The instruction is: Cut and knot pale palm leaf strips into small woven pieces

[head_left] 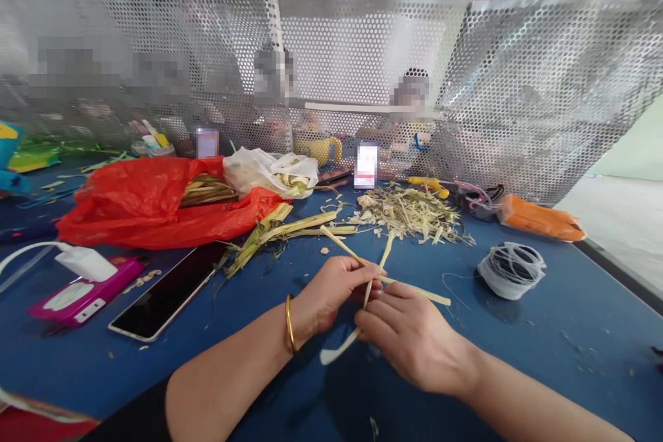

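Two pale plant strips cross between my hands above the blue table (290,400). One strip (339,349) runs from a curled end near me up past my fingers; the other strip (425,291) slants from upper left to lower right. My left hand (336,286), with a gold bangle at the wrist, pinches the strips at their crossing. Just right of it, my right hand (407,331) is closed with its fingertips on the strips close to the crossing. The fingers partly hide the crossing itself.
Behind my hands lie a shredded plant pile (419,210), leafy stalks (259,238) and a red plastic bag (129,197). A thread spool (512,269) and orange packet (541,217) sit right. A phone (166,297) and pink power strip (85,293) lie left. A perforated metal screen (362,48) stands behind.
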Tool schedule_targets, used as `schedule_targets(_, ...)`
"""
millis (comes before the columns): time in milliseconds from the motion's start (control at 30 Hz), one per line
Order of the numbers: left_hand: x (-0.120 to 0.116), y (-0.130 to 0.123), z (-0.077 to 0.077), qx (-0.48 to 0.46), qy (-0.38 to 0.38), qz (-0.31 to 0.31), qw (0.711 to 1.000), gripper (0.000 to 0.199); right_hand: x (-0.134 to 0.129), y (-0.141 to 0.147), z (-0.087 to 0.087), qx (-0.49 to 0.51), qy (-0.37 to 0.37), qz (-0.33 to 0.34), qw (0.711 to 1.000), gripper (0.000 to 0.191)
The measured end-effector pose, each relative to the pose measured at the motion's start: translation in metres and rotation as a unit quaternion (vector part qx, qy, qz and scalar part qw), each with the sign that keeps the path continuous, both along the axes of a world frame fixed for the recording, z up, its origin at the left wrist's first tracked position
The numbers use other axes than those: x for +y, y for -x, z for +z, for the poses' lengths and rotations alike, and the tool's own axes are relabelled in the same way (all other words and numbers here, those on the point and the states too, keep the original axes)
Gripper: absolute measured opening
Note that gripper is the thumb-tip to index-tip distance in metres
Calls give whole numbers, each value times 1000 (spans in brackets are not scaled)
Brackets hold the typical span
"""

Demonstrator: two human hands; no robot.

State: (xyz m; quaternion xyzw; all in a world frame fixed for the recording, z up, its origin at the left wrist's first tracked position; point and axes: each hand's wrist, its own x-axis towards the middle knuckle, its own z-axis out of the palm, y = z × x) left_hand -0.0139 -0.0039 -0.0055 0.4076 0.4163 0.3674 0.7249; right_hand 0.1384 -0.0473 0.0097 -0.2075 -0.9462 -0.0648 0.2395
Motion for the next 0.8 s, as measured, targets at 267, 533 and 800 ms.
schedule_targets(267, 2, 5, 9, -9, 6, -68, 998, 36, 31, -34, 27, 42, 38, -172, 983, 20)
schedule_targets(533, 1, 3, 10, 134, -121, -69, 981, 30, 34, -33, 12, -60, 70, -165, 982, 30)
schedule_targets(800, 1, 7, 16, 162, -134, -121, 970, 24, 31, -34, 18, -51, 114, -153, 980, 28)
